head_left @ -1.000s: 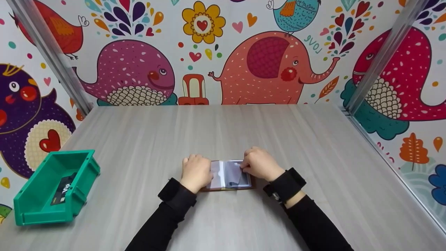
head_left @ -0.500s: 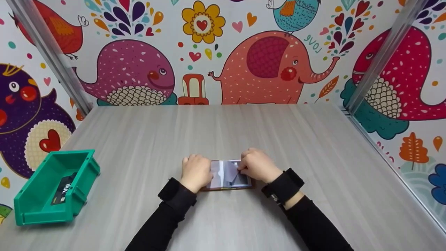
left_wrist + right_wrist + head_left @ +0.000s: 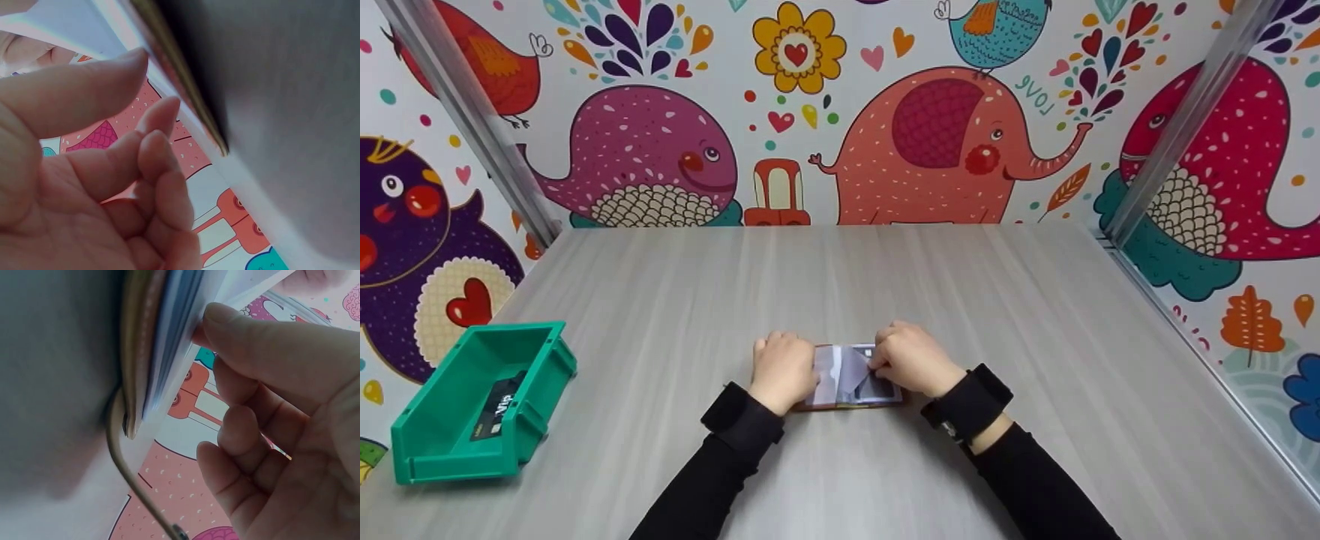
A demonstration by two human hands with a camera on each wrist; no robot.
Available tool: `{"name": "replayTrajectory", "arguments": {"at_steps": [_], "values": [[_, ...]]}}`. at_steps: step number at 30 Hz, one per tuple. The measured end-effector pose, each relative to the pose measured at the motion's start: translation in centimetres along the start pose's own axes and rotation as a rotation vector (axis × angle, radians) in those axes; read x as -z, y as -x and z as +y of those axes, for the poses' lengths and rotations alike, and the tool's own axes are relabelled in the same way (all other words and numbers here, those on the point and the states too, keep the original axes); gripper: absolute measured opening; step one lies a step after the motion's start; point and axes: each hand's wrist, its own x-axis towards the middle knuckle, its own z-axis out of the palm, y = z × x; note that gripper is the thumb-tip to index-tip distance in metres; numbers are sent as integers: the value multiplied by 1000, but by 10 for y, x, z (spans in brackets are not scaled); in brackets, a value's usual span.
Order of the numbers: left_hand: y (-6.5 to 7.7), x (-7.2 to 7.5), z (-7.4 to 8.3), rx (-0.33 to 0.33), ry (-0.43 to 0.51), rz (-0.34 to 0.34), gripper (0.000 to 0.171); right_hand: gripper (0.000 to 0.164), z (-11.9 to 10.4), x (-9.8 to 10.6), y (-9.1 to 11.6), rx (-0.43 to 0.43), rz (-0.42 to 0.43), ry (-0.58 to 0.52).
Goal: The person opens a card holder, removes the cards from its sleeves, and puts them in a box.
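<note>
A small brown card holder (image 3: 831, 406) lies spread on the table with clear plastic sleeves inside. My left hand (image 3: 784, 370) holds its left side; in the left wrist view the thumb rests on the inner page and the curled fingers (image 3: 160, 152) sit by the brown edge (image 3: 191, 84). With thumb and index finger, my right hand (image 3: 916, 358) pinches a clear sleeve (image 3: 853, 371), lifted and bent leftward over the right half. Beneath it shows a dark, light-bordered panel (image 3: 876, 388). A brown strap (image 3: 125, 464) with a snap curves off the holder in the right wrist view.
A green bin (image 3: 457, 469) stands at the left of the table (image 3: 840, 285), with a black card marked VIP (image 3: 496, 409) lying in it. Cartoon-printed walls (image 3: 660, 150) and metal posts (image 3: 1177, 127) enclose the back and sides.
My right hand has shifted slightly left, drawing the clear sleeve that way, and more of the dark panel beneath shows. The left hand and the bin have stayed in place.
</note>
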Motion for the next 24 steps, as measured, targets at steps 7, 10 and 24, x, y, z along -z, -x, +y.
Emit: {"name": "replayTrajectory", "arguments": {"at_steps": [7,10,24], "values": [[0,0,0,3,4,1,29,17,0,-1,0,-6,0,5],[0,0,0,3,5,2,27,16,0,-1,0,-6,3,3],[0,7,6,-74,53,156,18,17,1,-2,0,13,32,-7]]}}
